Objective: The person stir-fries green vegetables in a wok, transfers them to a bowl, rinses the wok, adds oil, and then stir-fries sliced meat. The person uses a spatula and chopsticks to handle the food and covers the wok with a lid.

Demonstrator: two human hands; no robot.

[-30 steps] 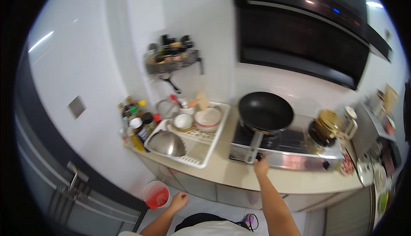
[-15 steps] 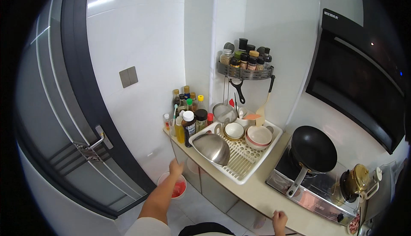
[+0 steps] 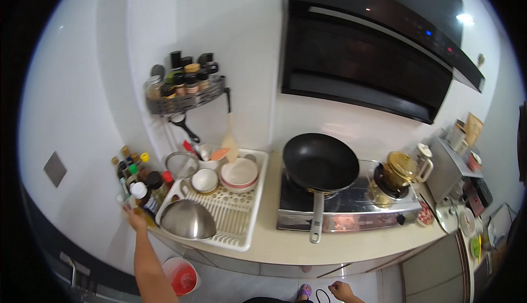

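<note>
At the left end of the counter, my left hand (image 3: 136,220) reaches up to the front of a group of sauce bottles. Its fingers are beside a small white-capped bottle (image 3: 120,199) and look blurred, so I cannot see whether they grip it. Close by stand a dark bottle with a white cap (image 3: 141,194) and a jar with a black lid (image 3: 157,184). Low at the bottom edge hangs my right hand (image 3: 341,290), fingers curled in and nothing seen in them, in front of the counter.
A white dish rack (image 3: 241,231) holds a steel bowl (image 3: 189,219) and several small bowls. To its right, a black frying pan (image 3: 321,160) rests on the gas stove (image 3: 351,219), beside an amber glass pot (image 3: 401,167). A bin with a red inside (image 3: 183,278) stands on the floor.
My view has swung to the right, bringing the stove and range hood to the middle. My left hand has moved from above the bin up to the bottles. My right hand stays low and curled.
</note>
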